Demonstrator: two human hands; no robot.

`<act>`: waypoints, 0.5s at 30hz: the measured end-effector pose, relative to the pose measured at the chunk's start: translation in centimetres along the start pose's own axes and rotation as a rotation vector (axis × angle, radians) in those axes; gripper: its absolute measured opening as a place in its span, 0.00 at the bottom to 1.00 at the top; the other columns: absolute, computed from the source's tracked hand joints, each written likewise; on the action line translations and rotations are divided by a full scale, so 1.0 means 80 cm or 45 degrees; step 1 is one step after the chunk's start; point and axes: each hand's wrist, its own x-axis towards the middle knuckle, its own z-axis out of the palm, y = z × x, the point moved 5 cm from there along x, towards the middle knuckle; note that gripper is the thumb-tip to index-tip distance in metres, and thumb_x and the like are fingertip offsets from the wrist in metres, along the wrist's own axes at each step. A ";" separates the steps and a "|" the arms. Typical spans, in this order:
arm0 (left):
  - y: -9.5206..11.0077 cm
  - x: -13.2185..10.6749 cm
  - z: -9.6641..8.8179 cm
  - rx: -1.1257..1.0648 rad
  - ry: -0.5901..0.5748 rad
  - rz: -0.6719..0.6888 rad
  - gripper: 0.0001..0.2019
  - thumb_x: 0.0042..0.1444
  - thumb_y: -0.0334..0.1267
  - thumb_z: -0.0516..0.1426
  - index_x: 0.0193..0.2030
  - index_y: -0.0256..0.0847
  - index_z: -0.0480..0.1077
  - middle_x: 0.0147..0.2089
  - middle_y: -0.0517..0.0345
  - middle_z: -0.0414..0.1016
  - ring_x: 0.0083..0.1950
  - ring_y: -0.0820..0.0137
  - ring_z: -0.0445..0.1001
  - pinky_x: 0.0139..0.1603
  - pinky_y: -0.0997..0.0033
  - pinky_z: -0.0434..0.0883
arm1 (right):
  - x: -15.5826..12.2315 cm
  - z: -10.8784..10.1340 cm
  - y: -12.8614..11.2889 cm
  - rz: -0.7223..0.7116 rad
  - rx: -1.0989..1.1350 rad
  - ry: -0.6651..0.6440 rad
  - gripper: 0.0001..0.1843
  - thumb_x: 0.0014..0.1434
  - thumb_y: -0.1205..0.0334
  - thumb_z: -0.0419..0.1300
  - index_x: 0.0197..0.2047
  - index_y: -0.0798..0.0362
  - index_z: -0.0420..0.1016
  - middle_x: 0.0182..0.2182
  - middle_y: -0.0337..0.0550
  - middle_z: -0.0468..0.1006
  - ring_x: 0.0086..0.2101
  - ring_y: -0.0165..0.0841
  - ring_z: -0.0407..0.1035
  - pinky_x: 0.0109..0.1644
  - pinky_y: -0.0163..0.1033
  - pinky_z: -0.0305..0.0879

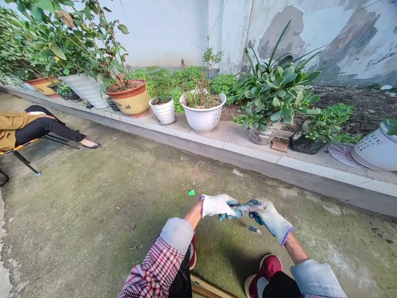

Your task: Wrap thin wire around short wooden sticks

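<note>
My left hand [219, 206] and my right hand [273, 217] both wear white work gloves with blue-green coated palms. Between them they grip a short grey rod-like piece [244, 207], held roughly level above the ground. Its middle looks wound with shiny wire or thread; its exact kind I cannot make out. My left fingers close around one end and my right fingers around the other, so both ends are partly hidden. Below my right hand, a small dark cylinder with a pale end [254, 229] lies on the concrete.
A green scrap [191, 192] lies on the concrete ahead. Potted plants, including a white bowl-shaped pot [203, 116], line a low tiled ledge [248, 150] before a peeling wall. At far left a person [46, 128] sits on a chair. My red shoes [268, 267] flank a wooden piece [211, 288].
</note>
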 end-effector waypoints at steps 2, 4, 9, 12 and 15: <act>0.011 -0.002 -0.003 -0.094 -0.021 0.099 0.15 0.51 0.42 0.67 0.44 0.37 0.77 0.25 0.65 0.71 0.21 0.78 0.66 0.18 0.79 0.64 | -0.006 0.015 -0.006 0.017 0.063 0.015 0.17 0.50 0.46 0.61 0.31 0.52 0.74 0.19 0.37 0.73 0.15 0.26 0.59 0.18 0.34 0.52; 0.017 -0.002 -0.008 -0.172 0.070 0.160 0.14 0.53 0.41 0.64 0.44 0.37 0.76 0.25 0.66 0.70 0.20 0.80 0.64 0.17 0.81 0.62 | -0.012 0.030 -0.020 -0.025 0.114 0.019 0.17 0.51 0.44 0.61 0.29 0.51 0.72 0.18 0.37 0.73 0.16 0.27 0.61 0.19 0.34 0.54; 0.011 0.010 -0.017 -0.250 0.296 0.152 0.08 0.55 0.37 0.62 0.39 0.36 0.74 0.23 0.66 0.68 0.18 0.80 0.62 0.15 0.81 0.61 | -0.019 0.034 -0.045 -0.042 0.217 0.093 0.19 0.50 0.45 0.64 0.32 0.54 0.75 0.20 0.40 0.77 0.17 0.27 0.64 0.21 0.34 0.61; 0.009 0.017 -0.033 -0.398 0.435 0.196 0.08 0.55 0.37 0.62 0.40 0.36 0.73 0.24 0.66 0.69 0.19 0.80 0.62 0.15 0.81 0.60 | -0.017 0.021 -0.044 0.023 0.299 0.207 0.23 0.48 0.44 0.66 0.40 0.54 0.75 0.21 0.39 0.77 0.16 0.26 0.62 0.18 0.33 0.58; 0.012 0.019 -0.046 -0.441 0.460 0.222 0.09 0.56 0.36 0.61 0.43 0.36 0.73 0.24 0.65 0.68 0.19 0.79 0.62 0.17 0.80 0.61 | -0.018 0.015 -0.042 0.040 0.262 0.234 0.21 0.49 0.46 0.64 0.38 0.54 0.75 0.20 0.37 0.75 0.15 0.24 0.59 0.16 0.32 0.53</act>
